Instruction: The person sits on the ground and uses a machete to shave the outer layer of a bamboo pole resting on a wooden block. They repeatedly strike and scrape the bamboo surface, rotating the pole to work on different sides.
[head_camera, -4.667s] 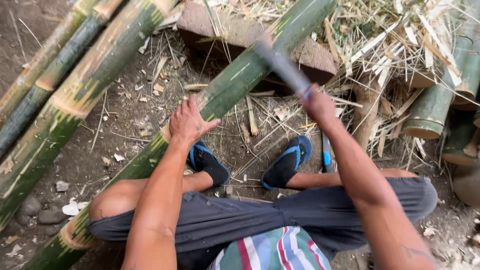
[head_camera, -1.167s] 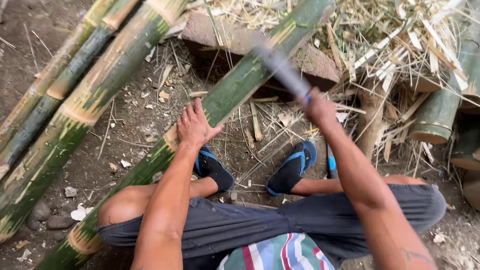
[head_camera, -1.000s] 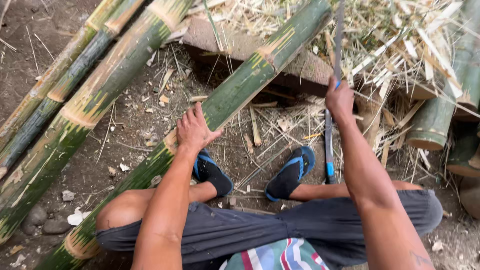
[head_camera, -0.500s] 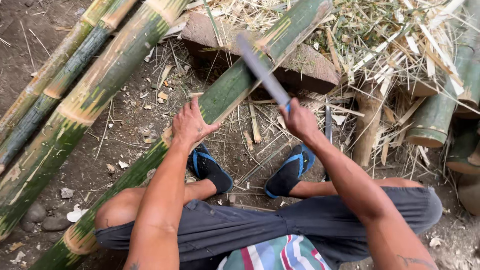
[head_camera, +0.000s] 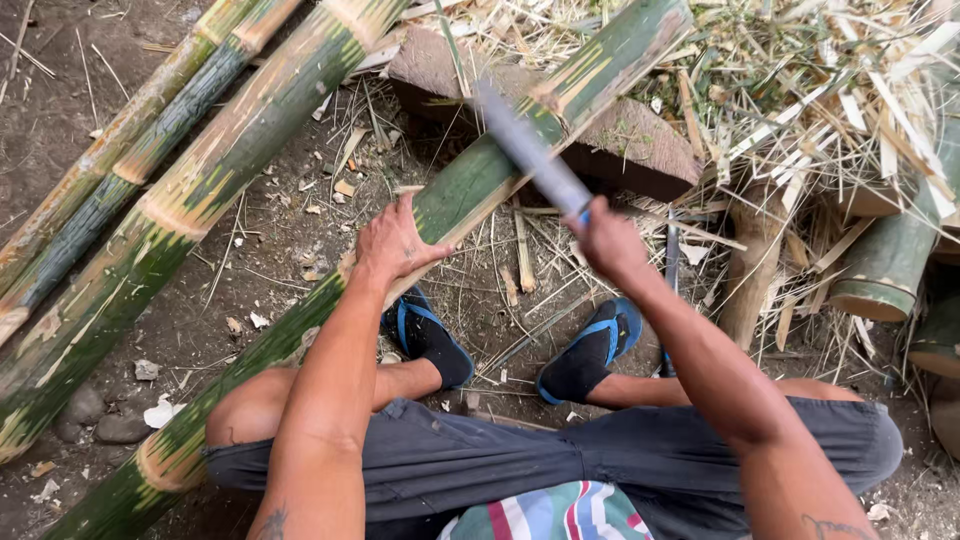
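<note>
The long green bamboo pole (head_camera: 470, 190) lies slanted across a flat brown wooden block (head_camera: 640, 150) on the dirt ground (head_camera: 250, 260), passing over the seated person's left knee. The left hand (head_camera: 395, 245) presses open-palmed on the pole. The right hand (head_camera: 605, 235), clenched on a long-bladed chopping knife (head_camera: 525, 150) (blurred mid-stroke), has dropped from its raised position a second ago; the blade now meets the pole near a pale node, so another cut is landing.
</note>
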